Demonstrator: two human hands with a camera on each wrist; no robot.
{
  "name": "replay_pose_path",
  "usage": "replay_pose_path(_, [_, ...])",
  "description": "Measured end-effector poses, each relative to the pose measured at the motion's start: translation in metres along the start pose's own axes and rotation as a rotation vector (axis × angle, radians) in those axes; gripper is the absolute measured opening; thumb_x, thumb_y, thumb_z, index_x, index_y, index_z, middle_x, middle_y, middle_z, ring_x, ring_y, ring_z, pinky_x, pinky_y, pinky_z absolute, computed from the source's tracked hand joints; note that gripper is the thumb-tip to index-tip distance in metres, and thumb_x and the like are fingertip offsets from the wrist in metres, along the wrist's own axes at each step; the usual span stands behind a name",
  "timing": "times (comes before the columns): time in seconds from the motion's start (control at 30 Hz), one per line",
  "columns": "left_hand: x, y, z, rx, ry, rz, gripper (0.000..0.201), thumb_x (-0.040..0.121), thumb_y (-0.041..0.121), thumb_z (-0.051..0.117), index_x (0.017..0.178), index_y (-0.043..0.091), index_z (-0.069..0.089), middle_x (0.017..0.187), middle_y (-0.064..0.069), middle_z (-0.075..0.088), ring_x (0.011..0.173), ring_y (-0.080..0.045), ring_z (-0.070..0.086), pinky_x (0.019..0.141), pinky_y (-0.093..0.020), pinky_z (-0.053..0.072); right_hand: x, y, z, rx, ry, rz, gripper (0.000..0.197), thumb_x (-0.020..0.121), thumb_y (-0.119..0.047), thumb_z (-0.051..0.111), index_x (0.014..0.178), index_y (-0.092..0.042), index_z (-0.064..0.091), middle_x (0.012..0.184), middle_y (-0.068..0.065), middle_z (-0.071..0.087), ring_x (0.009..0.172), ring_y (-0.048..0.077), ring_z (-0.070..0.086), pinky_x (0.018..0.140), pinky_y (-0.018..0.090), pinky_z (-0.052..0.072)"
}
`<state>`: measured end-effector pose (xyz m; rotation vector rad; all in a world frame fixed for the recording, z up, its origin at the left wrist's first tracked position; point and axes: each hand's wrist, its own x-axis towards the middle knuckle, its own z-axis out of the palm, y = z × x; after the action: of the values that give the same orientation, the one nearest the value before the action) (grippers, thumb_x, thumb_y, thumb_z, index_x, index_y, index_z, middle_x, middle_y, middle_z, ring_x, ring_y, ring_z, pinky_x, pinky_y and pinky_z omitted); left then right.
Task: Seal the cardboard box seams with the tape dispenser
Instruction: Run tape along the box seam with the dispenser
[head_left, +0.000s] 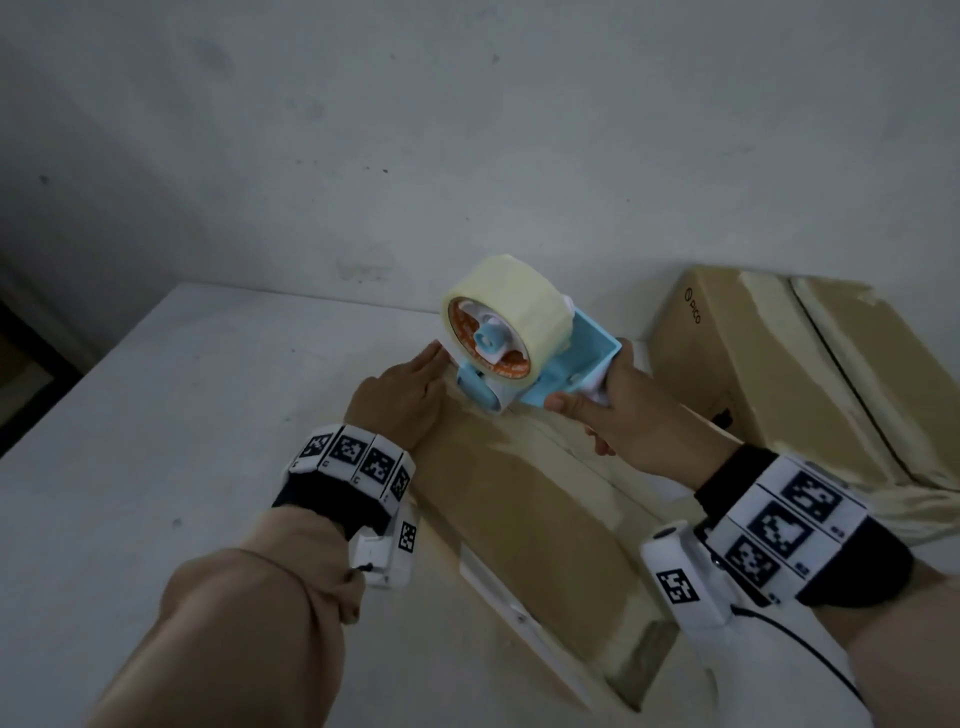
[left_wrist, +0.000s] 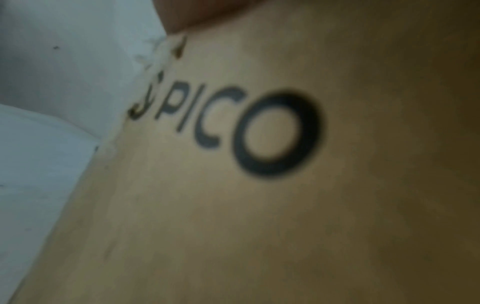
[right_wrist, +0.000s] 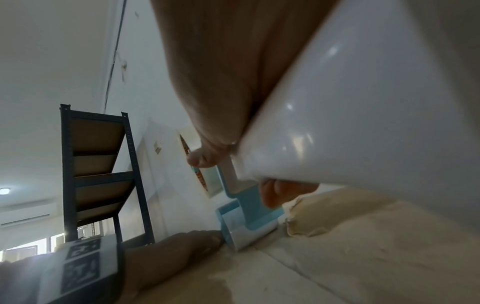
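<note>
Two cardboard boxes (head_left: 524, 519) (head_left: 789, 374), flaps closed, contents hidden.

A brown cardboard box (head_left: 524, 525) printed "PICO" lies on its white table, top seam partly taped. A light-blue plastic tape dispenser (head_left: 524, 353) with a pale tape roll stands on its far end.

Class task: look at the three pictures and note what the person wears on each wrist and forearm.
Both hands are bare. Each wrist carries a dark cuff wrapped by a white band printed with square black-and-white code markers, plus a white camera module bearing its own marker. A thin black cable trails from the right wrist unit. No sleeves show.
</note>
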<state>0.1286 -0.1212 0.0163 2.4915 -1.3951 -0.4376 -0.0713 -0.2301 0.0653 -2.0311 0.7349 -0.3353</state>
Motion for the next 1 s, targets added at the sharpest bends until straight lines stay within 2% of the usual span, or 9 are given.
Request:
replay_pose_path(0.1, [-0.001, -0.001, 0.000, -0.019, 0.002, -0.025, 0.048, 0.099, 0.026, 0.021, 0.147, 0.032, 0.017, 0.156, 0.015, 0.011, 0.135, -0.018, 0.036, 0.108, -0.033, 0.031, 0.002, -0.001, 0.001, -0.017, 0.005, -0.006, 0.061, 0.078, -0.037, 0.065, 0.119, -0.014, 0.025, 0.081, -0.005, 0.051, 0.043, -0.009, 0.049, 0.038, 0.014, 0.041])
replay_pose_path(0.23, [-0.003, 0.002, -0.002, -0.038, 0.016, -0.053, 0.048, 0.099, 0.025, 0.021, 0.146, 0.034, 0.019, 0.155, 0.015, 0.014, 0.137, -0.015, 0.031, 0.110, -0.030, 0.025, -0.004, 0.001, 0.000, -0.029, -0.002, -0.002, 0.068, 0.076, -0.041, 0.066, 0.122, -0.013, 0.025, 0.088, -0.013, 0.051, 0.057, -0.004, 0.051, 0.043, 0.007, 0.040])
replay_pose_path(0.33, [-0.005, 0.004, -0.001, -0.016, 0.027, -0.063, 0.048, 0.100, 0.024, 0.019, 0.146, 0.036, 0.017, 0.155, 0.015, 0.014, 0.139, -0.015, 0.029, 0.110, -0.031, 0.025, -0.022, 0.009, -0.011, -0.023, -0.007, -0.009, 0.063, 0.074, -0.044, 0.063, 0.118, -0.011, 0.031, 0.082, -0.017, 0.048, 0.057, -0.015, 0.052, 0.045, 0.005, 0.039])
replay_pose_path(0.4, [-0.004, 0.004, -0.001, 0.003, 0.028, -0.077, 0.048, 0.100, 0.025, 0.019, 0.146, 0.036, 0.015, 0.155, 0.016, 0.013, 0.139, -0.016, 0.029, 0.110, -0.032, 0.025, -0.042, 0.016, -0.022, -0.016, -0.015, -0.022, 0.073, 0.068, -0.050, 0.060, 0.123, -0.008, 0.038, 0.076, -0.019, 0.049, 0.058, -0.017, 0.052, 0.048, 0.005, 0.040])
replay_pose_path(0.5, [-0.004, 0.007, -0.001, 0.027, 0.027, -0.103, 0.047, 0.100, 0.025, 0.017, 0.146, 0.036, 0.014, 0.155, 0.016, 0.012, 0.139, -0.016, 0.029, 0.110, -0.033, 0.024, -0.077, 0.030, -0.040, 0.020, -0.029, -0.035, 0.048, 0.075, -0.034, 0.061, 0.116, -0.017, 0.044, 0.063, -0.026, 0.059, 0.056, -0.017, 0.053, 0.049, 0.004, 0.039])
replay_pose_path(0.6, [-0.004, 0.009, 0.001, 0.042, 0.041, -0.125, 0.047, 0.100, 0.027, 0.016, 0.146, 0.037, 0.015, 0.155, 0.016, 0.013, 0.140, -0.017, 0.027, 0.113, -0.035, 0.022, -0.112, 0.045, -0.056, 0.032, 0.001, -0.024, 0.034, 0.081, -0.017, 0.063, 0.103, -0.032, 0.042, 0.066, -0.040, 0.058, 0.055, -0.014, 0.055, 0.047, 0.005, 0.040])
replay_pose_path(0.7, [-0.004, 0.009, 0.004, 0.026, 0.057, -0.155, 0.045, 0.100, 0.033, 0.015, 0.145, 0.038, 0.018, 0.155, 0.014, 0.016, 0.140, -0.018, 0.026, 0.114, -0.037, 0.018, -0.142, 0.058, -0.069, 0.047, 0.063, 0.007, 0.038, 0.071, -0.035, 0.064, 0.101, -0.037, 0.041, 0.077, -0.037, 0.060, 0.054, -0.005, 0.057, 0.042, 0.013, 0.043])
replay_pose_path(0.87, [-0.003, 0.011, 0.006, -0.010, 0.086, -0.242, 0.056, 0.095, 0.056, 0.013, 0.145, 0.032, 0.026, 0.153, 0.007, 0.026, 0.139, -0.023, 0.031, 0.114, -0.041, 0.018, -0.173, 0.069, -0.081, 0.045, 0.092, 0.006, 0.048, 0.065, -0.053, 0.068, 0.102, -0.045, 0.038, 0.089, -0.042, 0.056, 0.061, -0.006, 0.058, 0.047, 0.012, 0.045])
replay_pose_path(1.0, [-0.007, 0.020, 0.002, 0.142, 0.005, -0.194, 0.052, 0.096, 0.042, 0.010, 0.147, 0.033, 0.013, 0.157, 0.006, 0.011, 0.144, -0.021, 0.014, 0.114, -0.047, 0.019, -0.176, 0.074, -0.079, 0.068, 0.086, -0.017, 0.052, 0.063, -0.059, 0.059, 0.109, -0.049, 0.037, 0.099, -0.041, 0.053, 0.077, -0.009, 0.058, 0.055, 0.008, 0.044])
